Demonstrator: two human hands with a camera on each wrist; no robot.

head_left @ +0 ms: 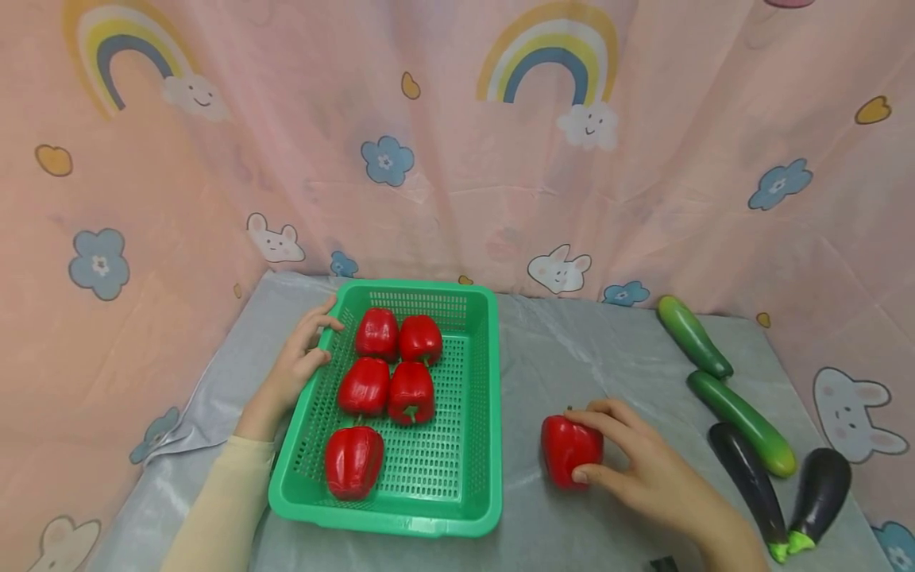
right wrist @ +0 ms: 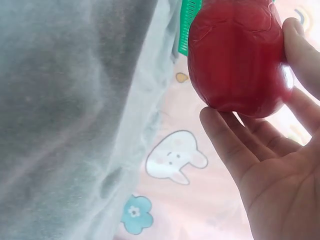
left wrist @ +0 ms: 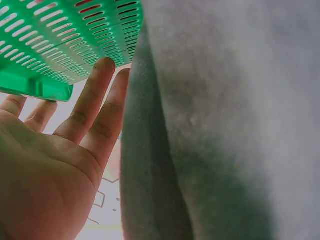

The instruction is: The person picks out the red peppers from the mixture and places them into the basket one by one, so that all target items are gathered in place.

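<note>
A red bell pepper is held by my right hand, with the thumb on its near side and the fingers across its far side. The right wrist view shows the same bell pepper between thumb and fingers. At the left side of the green basket, my left hand touches the rim and outer wall. Its fingers are stretched out against the slotted wall in the left wrist view. Several more red peppers lie inside the basket, mostly in its left half.
Two green zucchini-like vegetables lie at the right of the grey cloth. Two dark eggplants lie nearer, their green stem ends close together. A pink printed curtain stands behind and at both sides. A small black object shows at the bottom edge.
</note>
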